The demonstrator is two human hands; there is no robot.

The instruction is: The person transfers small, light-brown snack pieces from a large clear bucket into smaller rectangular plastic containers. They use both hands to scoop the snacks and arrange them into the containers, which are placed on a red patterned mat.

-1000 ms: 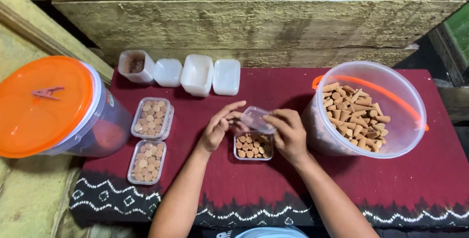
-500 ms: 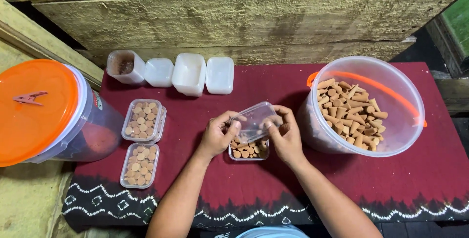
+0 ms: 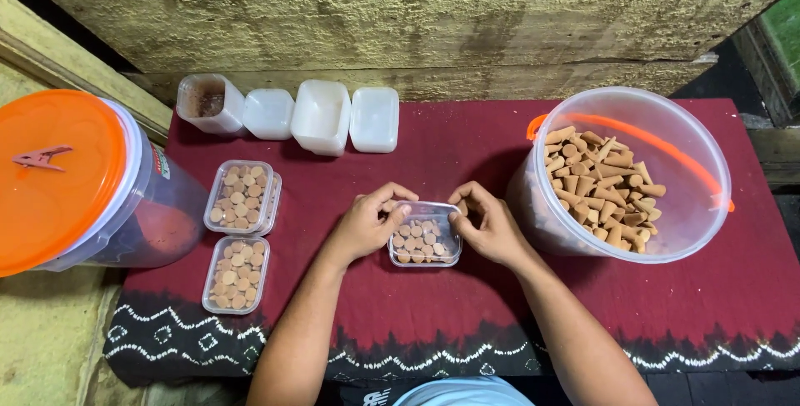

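The left hand (image 3: 364,224) and right hand (image 3: 490,224) curl around the two ends of a small clear box (image 3: 425,234) packed with round tan pieces, fingertips pressing along its rim as it sits mid-worktop on a dark red cloth (image 3: 467,306). The clear lid looks to be on the box, and the step in hand appears to be pressing it shut (whether it is fully seated cannot be told); firm, even pressure on the corners seems the thing called for. Two more filled boxes, one (image 3: 240,197) behind the other (image 3: 237,273), lie to the left. Along the back wall stand four containers: one (image 3: 210,104) with brown residue and three white ones (image 3: 321,116). An open tub (image 3: 658,231) of tan cones stands right; a second tub with an orange lid (image 3: 54,177) stands left.
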